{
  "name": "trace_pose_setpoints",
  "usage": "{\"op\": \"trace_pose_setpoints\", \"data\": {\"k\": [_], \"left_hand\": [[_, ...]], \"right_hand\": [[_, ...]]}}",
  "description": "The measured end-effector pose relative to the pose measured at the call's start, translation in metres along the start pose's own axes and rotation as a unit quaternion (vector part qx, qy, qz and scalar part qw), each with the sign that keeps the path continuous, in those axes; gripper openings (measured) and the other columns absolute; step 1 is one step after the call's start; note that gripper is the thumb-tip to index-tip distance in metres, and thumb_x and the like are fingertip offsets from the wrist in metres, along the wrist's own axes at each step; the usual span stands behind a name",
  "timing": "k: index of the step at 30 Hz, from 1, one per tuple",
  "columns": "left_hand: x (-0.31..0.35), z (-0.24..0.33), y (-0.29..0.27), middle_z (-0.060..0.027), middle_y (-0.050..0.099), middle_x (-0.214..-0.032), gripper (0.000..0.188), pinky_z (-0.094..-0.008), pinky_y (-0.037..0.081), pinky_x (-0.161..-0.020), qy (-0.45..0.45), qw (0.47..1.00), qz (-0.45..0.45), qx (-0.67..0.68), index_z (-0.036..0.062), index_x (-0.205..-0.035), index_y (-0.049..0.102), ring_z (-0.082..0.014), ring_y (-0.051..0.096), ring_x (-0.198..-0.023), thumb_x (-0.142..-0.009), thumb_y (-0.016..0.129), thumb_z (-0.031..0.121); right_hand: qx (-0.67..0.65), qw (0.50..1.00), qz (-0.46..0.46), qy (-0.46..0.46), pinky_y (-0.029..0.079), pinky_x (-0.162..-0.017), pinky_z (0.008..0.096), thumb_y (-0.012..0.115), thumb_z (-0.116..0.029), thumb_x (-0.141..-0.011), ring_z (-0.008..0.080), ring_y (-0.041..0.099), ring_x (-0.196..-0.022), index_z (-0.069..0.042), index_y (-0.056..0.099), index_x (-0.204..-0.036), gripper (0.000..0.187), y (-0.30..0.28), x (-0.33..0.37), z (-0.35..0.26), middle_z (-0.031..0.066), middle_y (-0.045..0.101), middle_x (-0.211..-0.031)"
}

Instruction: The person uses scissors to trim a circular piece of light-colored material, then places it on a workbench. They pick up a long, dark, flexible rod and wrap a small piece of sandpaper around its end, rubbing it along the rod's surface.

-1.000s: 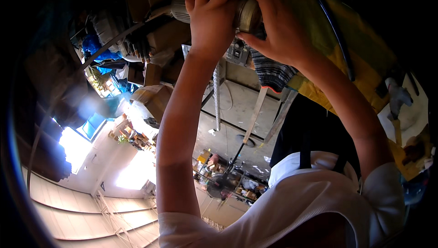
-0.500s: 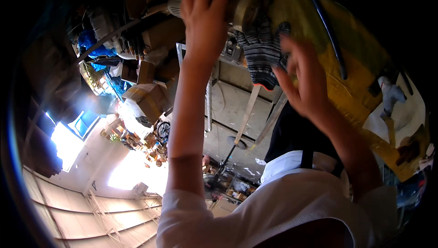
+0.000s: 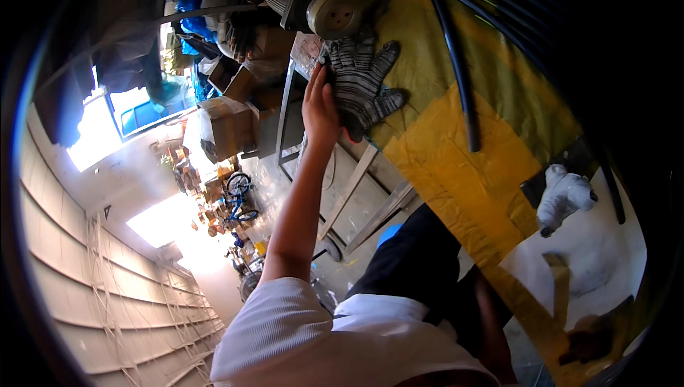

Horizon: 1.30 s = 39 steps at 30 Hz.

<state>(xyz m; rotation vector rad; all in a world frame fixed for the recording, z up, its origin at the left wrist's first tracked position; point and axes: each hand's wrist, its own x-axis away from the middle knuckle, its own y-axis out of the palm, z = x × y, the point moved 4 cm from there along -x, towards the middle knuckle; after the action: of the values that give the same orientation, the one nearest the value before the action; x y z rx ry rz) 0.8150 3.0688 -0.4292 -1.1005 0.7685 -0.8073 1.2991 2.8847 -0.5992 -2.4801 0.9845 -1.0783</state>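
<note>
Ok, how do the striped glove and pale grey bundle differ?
The striped glove lies flat, fingers spread; the pale grey bundle is crumpled. The glove has dark and light stripes, the bundle none. The glove is beside the left hand; the bundle is far from it. Both look soft.

A blue bicycle (image 3: 237,202) stood beyond a carton (image 3: 231,132), near heaped boxes (image 3: 212,189). A black hose (image 3: 460,80) ended over yellow sheeting (image 3: 456,173); a pale bundle (image 3: 563,200) overlapped a white sheet (image 3: 598,266).

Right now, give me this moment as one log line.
left hand: open, beside striped glove | right hand: not in view | motor: near striped glove | black tube: over yellow cloth
</note>
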Motion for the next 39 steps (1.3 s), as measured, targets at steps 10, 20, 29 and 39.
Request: {"op": "trace_pose_setpoints", "data": {"k": [10, 20, 29, 39], "left_hand": [[0.007, 0.001, -0.004, -0.0184, 0.045, -0.134, 0.04, -0.0365, 0.033, -0.103, 0.018, 0.998, 0.025, -0.047, 0.0021, -0.129, 0.045, -0.0338, 0.043, -0.124, -0.089, 0.046, 0.004], [0.022, -0.01, 0.01, -0.022, 0.037, -0.139, 0.033, -0.0389, 0.032, -0.104, 0.005, 0.993, 0.108, -0.052, -0.0016, -0.122, 0.047, -0.0379, 0.037, -0.127, -0.089, 0.047, 0.004], [0.038, -0.013, 0.019, -0.0162, 0.041, -0.137, 0.04, -0.0384, 0.041, -0.096, -0.069, 0.99, 0.124, -0.019, 0.0081, -0.131, 0.045, -0.0342, 0.045, -0.121, -0.09, 0.045, 0.011], [0.028, -0.032, 0.012, -0.0131, 0.053, -0.11, 0.04, -0.0426, 0.046, -0.08, 0.015, 0.983, 0.099, -0.153, 0.0126, -0.124, 0.053, -0.0339, 0.055, -0.096, -0.085, 0.052, 0.019]], "right_hand": [[-0.025, 0.995, -0.077, 0.058, 0.041, -0.093, 0.039, 0.055, -0.012, -0.084, 0.0311, 0.052, -0.113, -0.009, 0.057, -0.117, 0.033, 0.042, -0.008, 0.001, 0.0193, 0.055, -0.12], [0.026, 0.998, -0.034, 0.053, 0.04, -0.094, 0.0391, 0.056, -0.014, -0.084, 0.0312, 0.05, -0.114, -0.01, 0.057, -0.118, 0.034, -0.024, -0.044, 0.044, 0.0194, 0.054, -0.122], [0.076, 0.995, 0.026, 0.065, 0.039, -0.095, 0.0391, 0.056, -0.015, -0.084, 0.0313, 0.049, -0.116, -0.01, 0.057, -0.119, 0.036, -0.059, -0.038, 0.058, 0.0195, 0.053, -0.123], [0.059, 0.985, 0.135, 0.09, 0.038, -0.097, 0.0391, 0.057, -0.017, -0.083, 0.0314, 0.048, -0.117, -0.011, 0.057, -0.12, 0.037, -0.081, -0.053, 0.046, 0.0196, 0.051, -0.125]]}}
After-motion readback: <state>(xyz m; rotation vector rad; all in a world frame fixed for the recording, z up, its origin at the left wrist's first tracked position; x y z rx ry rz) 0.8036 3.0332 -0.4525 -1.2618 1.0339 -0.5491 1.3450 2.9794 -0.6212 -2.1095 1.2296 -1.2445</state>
